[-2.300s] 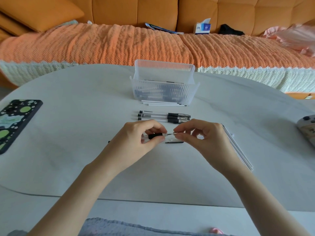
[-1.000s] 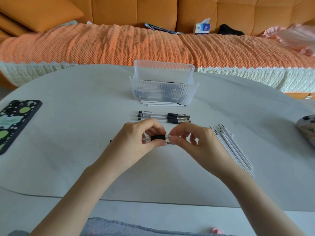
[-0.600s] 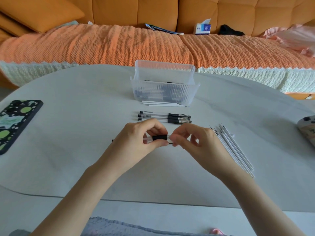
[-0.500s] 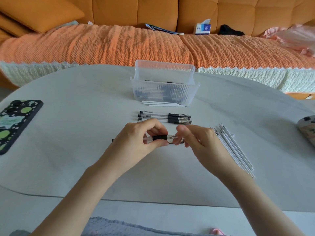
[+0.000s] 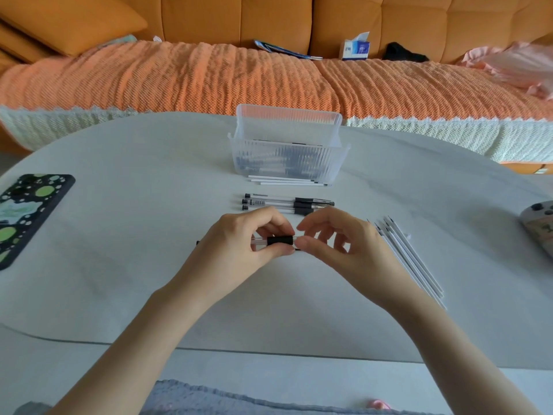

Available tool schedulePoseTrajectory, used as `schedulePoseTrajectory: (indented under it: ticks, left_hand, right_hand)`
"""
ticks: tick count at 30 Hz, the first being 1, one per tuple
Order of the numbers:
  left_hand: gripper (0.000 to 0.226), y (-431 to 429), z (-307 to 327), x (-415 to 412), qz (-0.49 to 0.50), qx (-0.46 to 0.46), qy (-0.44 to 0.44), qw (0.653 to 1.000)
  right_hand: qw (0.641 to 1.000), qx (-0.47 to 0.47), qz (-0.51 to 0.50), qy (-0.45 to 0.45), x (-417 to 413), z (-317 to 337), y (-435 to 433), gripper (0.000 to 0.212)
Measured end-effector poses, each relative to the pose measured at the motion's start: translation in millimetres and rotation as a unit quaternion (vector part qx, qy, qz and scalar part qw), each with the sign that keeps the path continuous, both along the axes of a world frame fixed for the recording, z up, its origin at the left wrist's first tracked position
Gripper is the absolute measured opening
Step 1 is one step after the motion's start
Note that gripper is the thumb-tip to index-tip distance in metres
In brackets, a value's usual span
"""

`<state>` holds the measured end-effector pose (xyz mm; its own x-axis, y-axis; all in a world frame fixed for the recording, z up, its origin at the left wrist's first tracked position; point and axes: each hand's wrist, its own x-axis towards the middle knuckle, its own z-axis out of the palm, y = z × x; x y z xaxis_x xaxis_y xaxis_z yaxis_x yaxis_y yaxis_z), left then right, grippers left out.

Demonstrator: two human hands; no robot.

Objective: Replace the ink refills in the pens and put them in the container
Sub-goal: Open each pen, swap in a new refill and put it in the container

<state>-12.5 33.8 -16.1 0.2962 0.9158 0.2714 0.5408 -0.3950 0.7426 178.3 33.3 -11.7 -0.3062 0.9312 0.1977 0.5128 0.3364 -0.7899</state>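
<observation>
While the left hand [image 5: 239,247] grips a pen [image 5: 279,240] by its clear barrel, beside the black sleeve, the right hand [image 5: 341,250] pinches the pen's other end with thumb and curled forefinger. The pen is held level, just above the table [image 5: 149,280]. Three spare pens [image 5: 287,203] lie side by side just beyond the hands. White refills [image 5: 413,262] lie beside the right hand. The container [image 5: 287,151] stands farther back, with pens inside.
</observation>
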Motion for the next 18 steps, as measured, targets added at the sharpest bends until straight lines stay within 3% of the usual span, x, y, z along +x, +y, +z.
schedulePoseTrajectory:
  ticks: [9, 12, 18]
  left_hand:
    - [0.012, 1.6, -1.1, -3.8, 0.004, -0.06, 0.009, 0.998]
    - [0.004, 2.4, -1.5, -5.8, 0.011, -0.04, 0.037, 0.998]
    - [0.01, 0.5, -2.0, -4.6, 0.05, -0.006, 0.055, 0.997]
  right_hand:
    - [0.999, 0.028, -0.02, -0.01, -0.7, -1.5, 0.2, 0.01]
    - [0.999, 0.021, -0.025, -0.015, -3.5, -0.9, -1.2, 0.01]
    - [0.998, 0.009, -0.045, -0.039, -7.2, 1.3, -1.5, 0.009]
